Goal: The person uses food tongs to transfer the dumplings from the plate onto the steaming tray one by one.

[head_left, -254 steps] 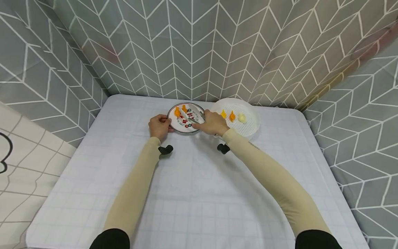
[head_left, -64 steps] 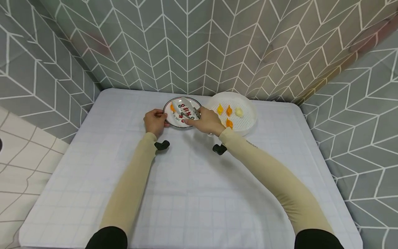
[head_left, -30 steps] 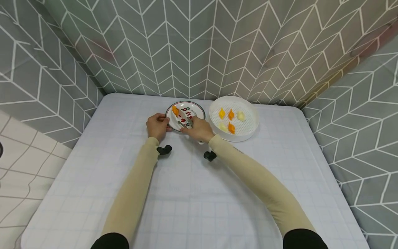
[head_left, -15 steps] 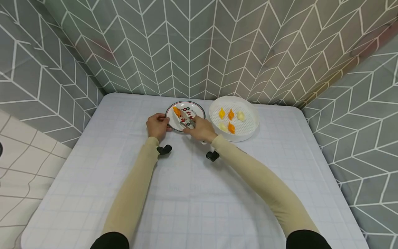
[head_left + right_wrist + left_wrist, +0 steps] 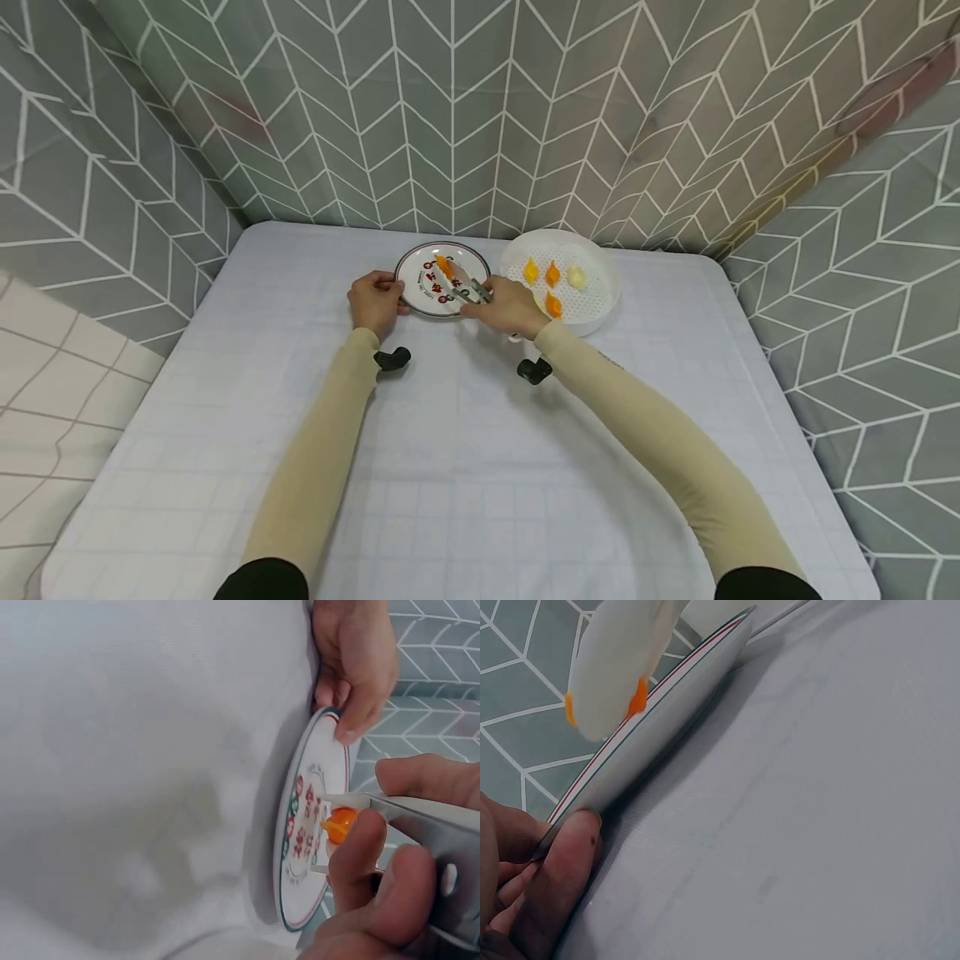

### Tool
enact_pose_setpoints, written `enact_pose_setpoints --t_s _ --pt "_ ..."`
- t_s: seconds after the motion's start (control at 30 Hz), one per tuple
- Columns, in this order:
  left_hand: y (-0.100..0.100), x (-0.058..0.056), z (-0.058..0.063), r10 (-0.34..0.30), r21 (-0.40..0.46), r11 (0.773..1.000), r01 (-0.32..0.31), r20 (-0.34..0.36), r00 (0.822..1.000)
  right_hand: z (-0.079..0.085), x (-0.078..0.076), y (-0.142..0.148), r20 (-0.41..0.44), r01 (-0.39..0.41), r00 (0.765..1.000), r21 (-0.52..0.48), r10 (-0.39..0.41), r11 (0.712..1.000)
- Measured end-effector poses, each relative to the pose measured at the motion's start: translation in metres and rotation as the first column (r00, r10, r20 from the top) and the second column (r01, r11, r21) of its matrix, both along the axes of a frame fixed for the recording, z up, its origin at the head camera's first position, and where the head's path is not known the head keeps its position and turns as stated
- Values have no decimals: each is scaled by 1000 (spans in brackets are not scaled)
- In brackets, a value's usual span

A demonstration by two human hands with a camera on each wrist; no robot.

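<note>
My left hand (image 5: 373,305) pinches the left rim of a white plate (image 5: 410,287) with a dark-edged border and red printed design. In the left wrist view, thumb and fingers grip the plate's edge (image 5: 667,697). Metal tongs (image 5: 474,291) with pale broad tips are in my right hand (image 5: 513,308), its fingers curled round their arms. Between the tips is an orange dumpling-shaped piece (image 5: 342,825), over the plate; the left wrist view shows its orange ends beside the pale tip (image 5: 619,667). The plate holds no other piece that I can see.
Right of the plate stands a round white perforated tray (image 5: 600,292). In it lie several small pieces: a yellow one (image 5: 531,270), orange ones (image 5: 552,273) and pale ones (image 5: 576,277); my right hand partly covers one. A white cloth covers the table (image 5: 457,467); patterned panels rise behind it.
Since half a second ago, the tongs have moved right with the orange piece between their tips. Earlier, two orange pieces lay on the plate; another orange piece now shows in the tray. My left hand stays put.
</note>
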State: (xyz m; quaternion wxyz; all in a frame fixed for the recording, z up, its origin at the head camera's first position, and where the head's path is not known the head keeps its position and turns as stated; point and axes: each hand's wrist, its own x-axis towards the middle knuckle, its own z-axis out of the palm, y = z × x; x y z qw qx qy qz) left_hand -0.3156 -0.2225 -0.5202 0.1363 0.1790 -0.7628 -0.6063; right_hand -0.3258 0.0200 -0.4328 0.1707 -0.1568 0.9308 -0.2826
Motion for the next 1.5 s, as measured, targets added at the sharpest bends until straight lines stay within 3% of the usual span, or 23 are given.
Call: enact_pose_setpoints --t_s 0.27,0.53,0.8,1.2,1.5 --pt "1 1 -4 -5 -5 1000 5 -3 1000 26 6 32 11 -10 1000 10 10 1000" --pt "2 -1 -5 2 -5 1000 -2 3 1000 47 11 71 -37 14 999 61 -11 998" --pt "5 0 -5 -11 -10 1000 11 16 1000 57 17 113 -9 34 999 122 -34 992" --pt "4 -1 -5 -16 0 1000 16 20 1000 63 27 178 97 85 990 158 -101 984" --pt "0 -6 -3 0 -13 1000 0 19 1000 60 27 200 140 53 987 175 -78 983"
